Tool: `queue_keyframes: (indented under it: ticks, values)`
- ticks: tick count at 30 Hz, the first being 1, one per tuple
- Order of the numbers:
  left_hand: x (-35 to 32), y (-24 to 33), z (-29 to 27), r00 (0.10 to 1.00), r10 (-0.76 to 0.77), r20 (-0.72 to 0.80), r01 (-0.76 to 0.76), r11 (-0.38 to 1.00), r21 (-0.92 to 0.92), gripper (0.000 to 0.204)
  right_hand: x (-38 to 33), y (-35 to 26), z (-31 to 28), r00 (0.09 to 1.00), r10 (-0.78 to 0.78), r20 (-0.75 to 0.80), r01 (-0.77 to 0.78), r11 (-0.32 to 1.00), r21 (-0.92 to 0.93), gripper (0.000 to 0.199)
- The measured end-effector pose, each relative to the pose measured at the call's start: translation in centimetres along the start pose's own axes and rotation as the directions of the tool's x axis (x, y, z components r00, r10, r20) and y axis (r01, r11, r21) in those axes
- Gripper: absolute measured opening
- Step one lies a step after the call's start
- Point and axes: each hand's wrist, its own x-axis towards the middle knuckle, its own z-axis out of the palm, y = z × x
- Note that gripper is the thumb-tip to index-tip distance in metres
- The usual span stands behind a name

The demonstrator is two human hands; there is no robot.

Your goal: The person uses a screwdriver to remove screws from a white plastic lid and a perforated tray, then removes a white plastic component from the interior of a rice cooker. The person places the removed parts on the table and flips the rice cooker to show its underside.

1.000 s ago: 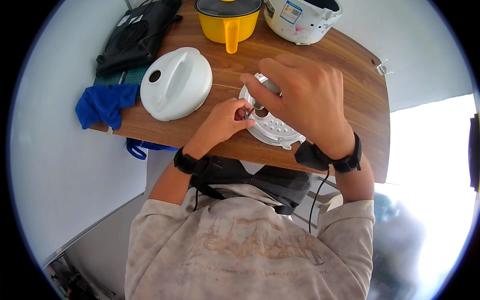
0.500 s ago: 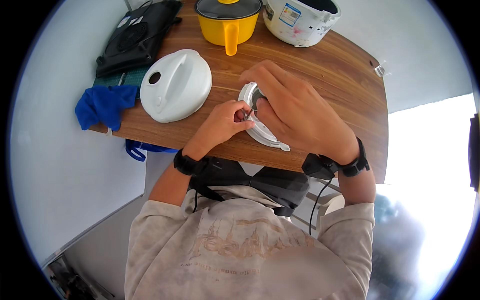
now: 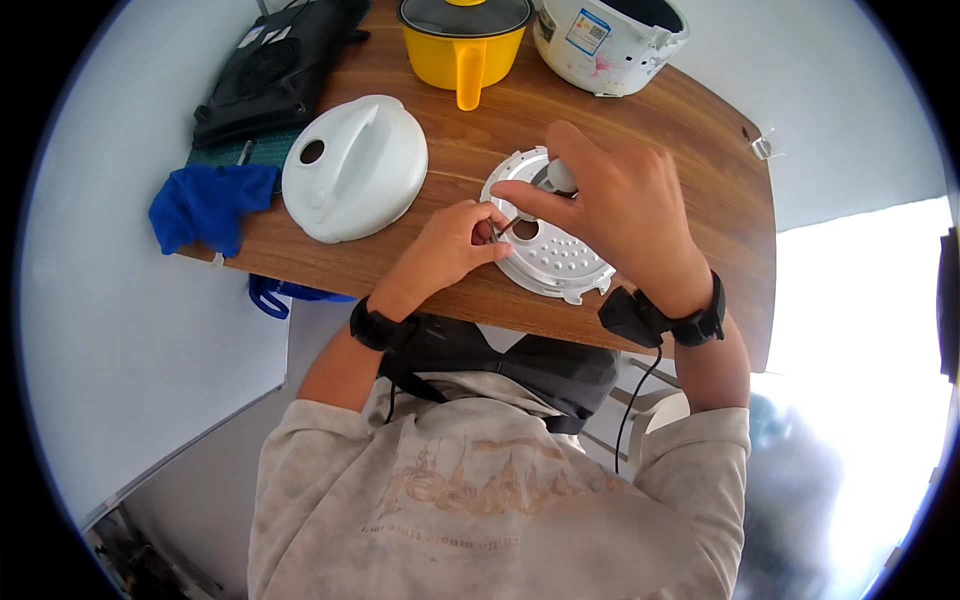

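A round white inner lid plate (image 3: 566,266) with raised bumps and a hole lies near the table's front edge. At its left rim, the fingertips of my left hand (image 3: 452,240) are pinched on a small metal part, mostly hidden by them. A thin screwdriver (image 3: 562,177) with a pale handle slants over the plate, its dark shaft reaching down to that pinch. My right hand (image 3: 630,205) hovers over the plate around the handle, thumb and index finger spread apart; its other fingers are hidden. Left of my hands sits a white domed outer lid (image 3: 358,170) with a round hole.
At the back stand a yellow pot (image 3: 455,65) with its handle toward me and a white cooker body (image 3: 610,45). A black appliance (image 3: 270,75) rests on a green mat (image 3: 262,158) at the left, with a blue cloth (image 3: 212,208) hanging over the table edge.
My right hand has lifted and loosened from around the screwdriver handle, its thumb and index finger spreading. More of the plate shows now. My left hand keeps its pinch in place.
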Motion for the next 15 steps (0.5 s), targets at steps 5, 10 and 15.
queue_keyframes:
  ticks: [5, 10, 15]
  values:
    - [-0.2, 0.7, -0.4, 0.997, -0.071, 0.011, 0.070, 0.997, 0.036, 0.026, 0.1, -0.9, 0.1, 1.000, 0.014, -0.002, -0.014, 0.999, -0.050, 0.042]
    - [-0.2, 0.7, -0.4, 0.998, -0.064, 0.006, 0.064, 0.997, 0.042, 0.026, 0.3, -1.7, 0.8, 0.999, 0.033, -0.011, -0.030, 0.981, 0.192, 0.028]
    - [0.0, -0.9, 0.2, 0.999, -0.022, -0.025, 0.021, 0.999, -0.042, 0.026, -0.1, -1.7, 0.7, 0.998, -0.057, -0.015, 0.059, 0.931, 0.360, 0.030]
